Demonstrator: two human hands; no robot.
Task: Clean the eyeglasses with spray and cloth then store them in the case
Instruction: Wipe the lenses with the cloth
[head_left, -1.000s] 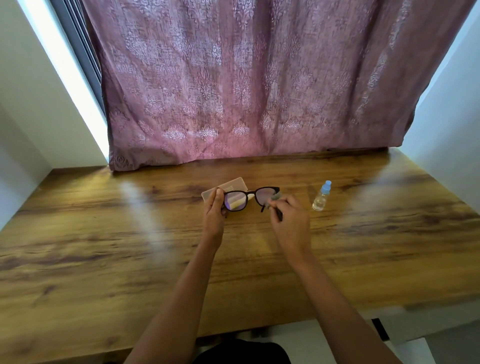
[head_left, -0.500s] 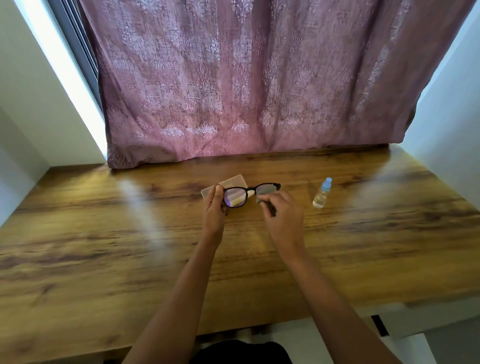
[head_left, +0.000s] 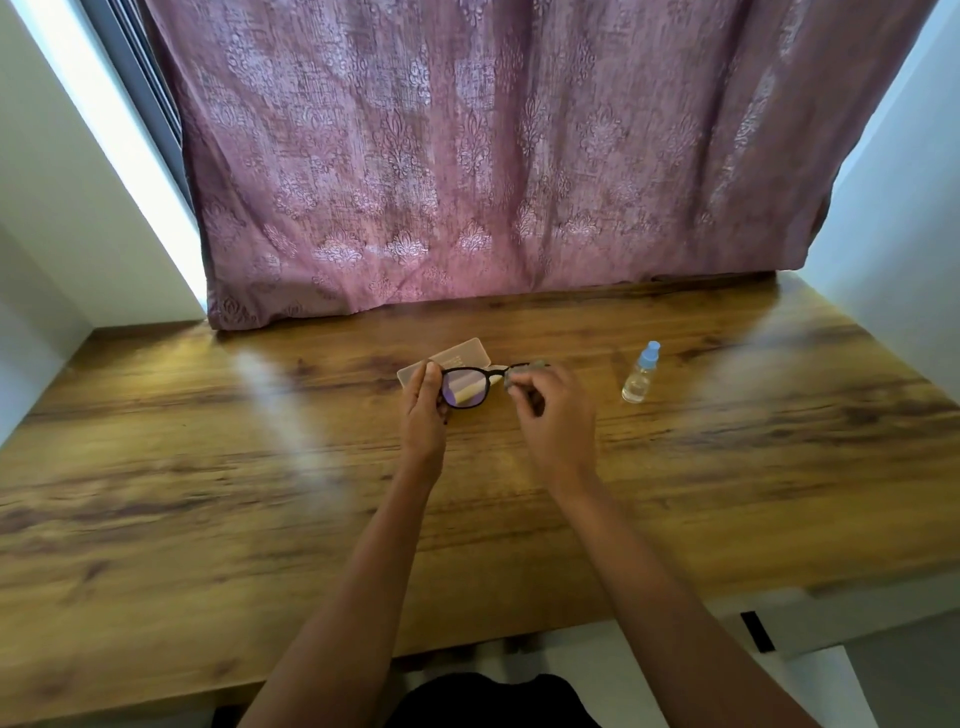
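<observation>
Black-framed eyeglasses (head_left: 465, 388) are held above the wooden table (head_left: 208, 493), near its middle. Just behind them lies a pale case (head_left: 457, 358), partly hidden by the frame and the left hand (head_left: 423, 415). A clear spray bottle (head_left: 640, 373) with a blue cap stands upright to the right, apart from both hands. A patterned mauve curtain (head_left: 467, 156) hangs at the far edge. Both forearms reach forward. The left hand pinches the frame's left end. The right hand (head_left: 556, 415), fingers curled, pinches a grey cloth (head_left: 522, 370) over the right lens, hiding it.

One eyeglasses (head_left: 464, 388), one cloth (head_left: 523, 370), one case (head_left: 464, 355), one spray bottle (head_left: 638, 378).
</observation>
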